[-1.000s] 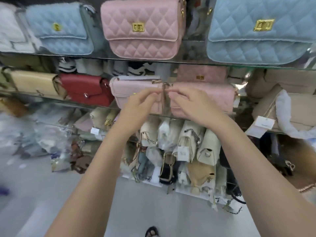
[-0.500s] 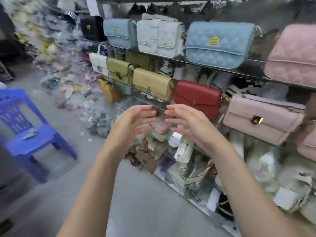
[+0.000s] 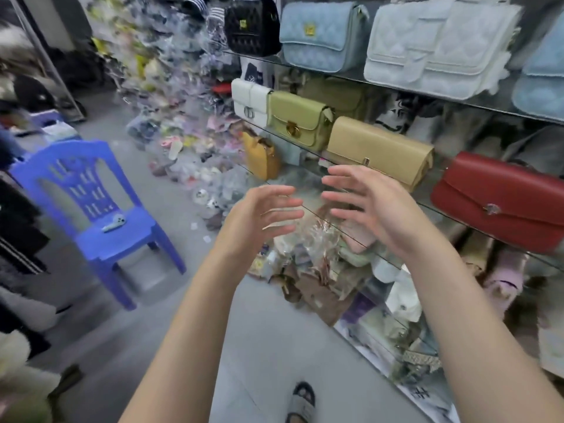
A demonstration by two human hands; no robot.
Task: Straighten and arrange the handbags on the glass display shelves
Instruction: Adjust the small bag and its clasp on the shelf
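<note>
Bare and empty, the left hand [image 3: 259, 215] and the right hand [image 3: 370, 206] hang in the air with fingers spread, palms facing each other, touching nothing. Just behind the right hand, on the glass shelf [image 3: 308, 149], stands the beige handbag [image 3: 380, 151], between the green handbag [image 3: 297, 120] and the red handbag [image 3: 500, 199]. The lower piles are blurred, perhaps wrapped bags.
</note>
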